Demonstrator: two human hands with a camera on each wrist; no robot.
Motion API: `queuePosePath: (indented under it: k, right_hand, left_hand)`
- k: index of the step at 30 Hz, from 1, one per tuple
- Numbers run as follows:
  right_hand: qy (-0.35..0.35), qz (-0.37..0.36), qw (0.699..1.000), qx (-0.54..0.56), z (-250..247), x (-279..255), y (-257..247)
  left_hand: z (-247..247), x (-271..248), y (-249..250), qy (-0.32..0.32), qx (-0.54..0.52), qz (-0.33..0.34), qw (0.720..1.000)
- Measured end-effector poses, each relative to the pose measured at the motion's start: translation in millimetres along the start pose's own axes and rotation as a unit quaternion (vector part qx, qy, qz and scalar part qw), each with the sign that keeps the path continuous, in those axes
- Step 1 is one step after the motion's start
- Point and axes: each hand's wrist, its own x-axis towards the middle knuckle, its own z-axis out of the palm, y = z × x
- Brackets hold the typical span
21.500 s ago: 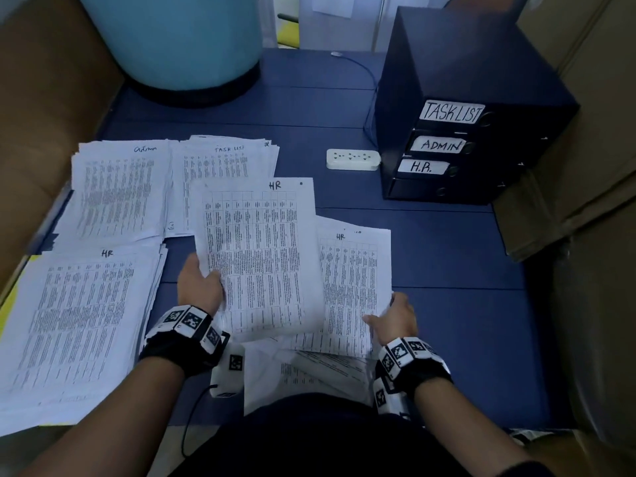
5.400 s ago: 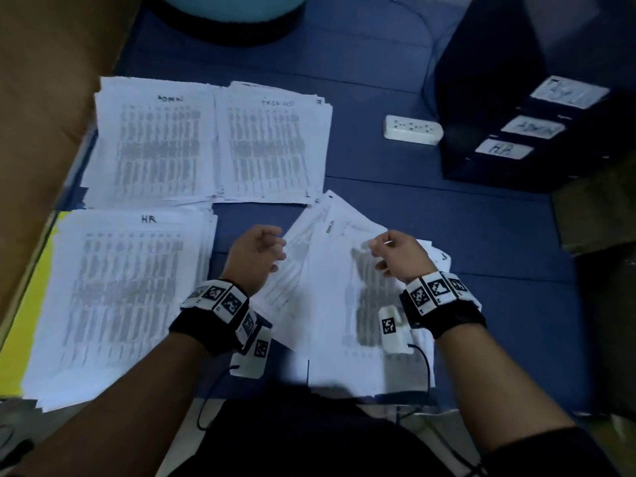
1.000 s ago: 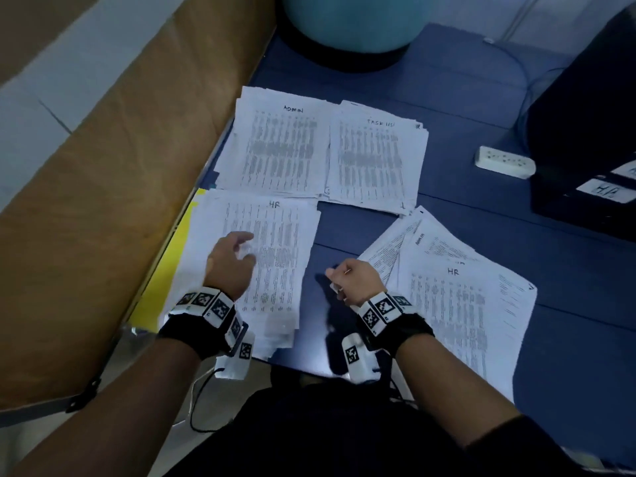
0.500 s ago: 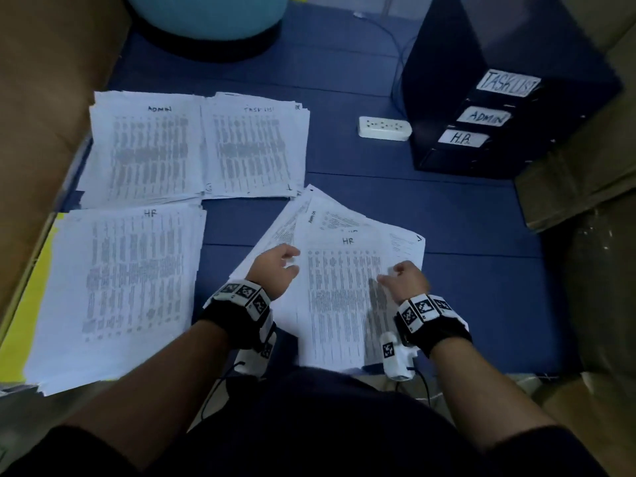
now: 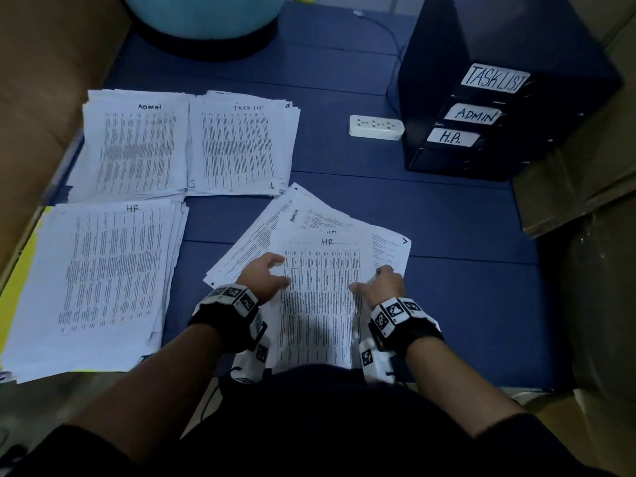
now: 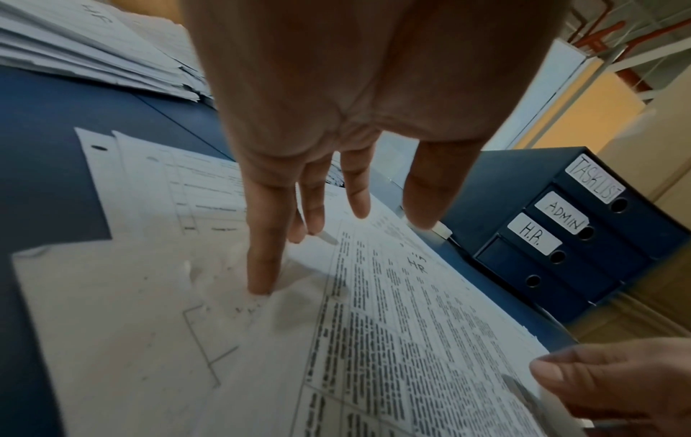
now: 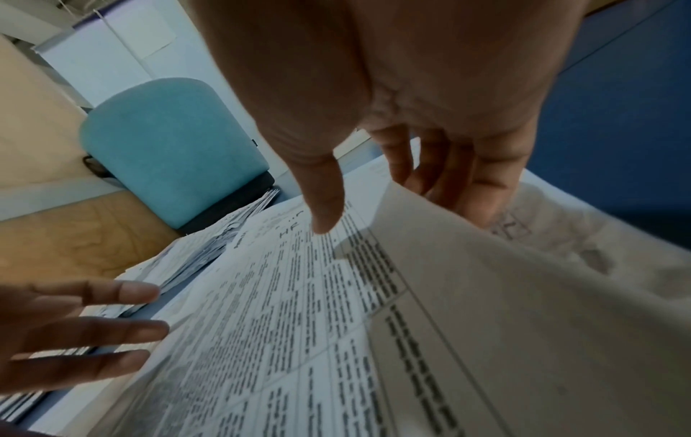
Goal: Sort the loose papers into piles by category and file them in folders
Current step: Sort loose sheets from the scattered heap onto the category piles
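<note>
A loose heap of papers (image 5: pixel 309 228) lies in the middle of the blue table (image 5: pixel 464 287), topped by a sheet marked HR (image 5: pixel 320 304). My left hand (image 5: pixel 278 270) is at that sheet's left edge with straight fingers (image 6: pixel 262 260), and one fingertip presses the paper beside it. My right hand (image 5: pixel 371 280) pinches the sheet's right edge: the thumb lies above it and the fingers (image 7: pixel 448 177) sit under the lifted edge. Sorted piles lie to the left: ADMIN (image 5: pixel 137 149), TASK LIST (image 5: pixel 241 149) and HR (image 5: pixel 103 277). Dark folders (image 5: pixel 481 115) labelled TASKLIST, ADMIN and H.R. stand at the back right.
A white power strip (image 5: pixel 377 127) lies beside the folders. A teal stool (image 5: pixel 206 15) stands at the far edge. A brown wall runs along the left, and cardboard (image 5: pixel 578 173) is on the right. A yellow sheet (image 5: pixel 20 266) shows under the HR pile.
My left hand has come from the HR pile on the left to the loose heap. My right hand has moved to the top sheet's right edge and lifted it.
</note>
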Motion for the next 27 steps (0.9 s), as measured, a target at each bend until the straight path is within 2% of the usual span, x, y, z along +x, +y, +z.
queuePosePath:
  k: [3, 8, 11, 15, 17, 20, 24, 25, 27]
  right_hand:
    - [0.035, 0.010, 0.999, -0.029, 0, -1, -5]
    - [-0.021, 0.028, 0.999, -0.004, 0, -2, -9]
    - [-0.040, -0.025, 0.999, 0.012, -2, -6, -7]
    - [-0.050, -0.086, 0.983, 0.155, -22, -12, -4]
    - [-0.033, -0.102, 0.974, 0.199, -36, -13, -3]
    - [-0.030, -0.108, 0.945, 0.306, -51, -14, -1]
    - [-0.069, -0.106, 0.877, 0.463, -60, -20, -8]
    - [-0.076, -0.109, 0.867, 0.479, -62, -20, -10]
    - [-0.079, -0.118, 0.868, 0.476, -67, -19, -13]
  left_hand:
    - [-1, -2, 0, 0.003, -0.016, -0.006, 1.000]
    - [-5, -1, 1, 0.006, -0.053, -0.018, 0.998]
    - [-8, -2, 0, 0.001, -0.064, -0.023, 0.998]
    - [-9, -3, -2, -0.001, -0.096, -0.045, 0.994]
    - [-10, -4, -2, -0.001, -0.130, -0.060, 0.990]
    - [-13, -6, -2, 0.003, -0.143, -0.039, 0.989]
    - [-23, -16, 8, -0.015, -0.197, 0.009, 0.980]
    - [-25, -19, 12, -0.012, -0.210, 0.019, 0.977]
    - [-30, -27, 23, 0.003, -0.226, 0.045, 0.973]
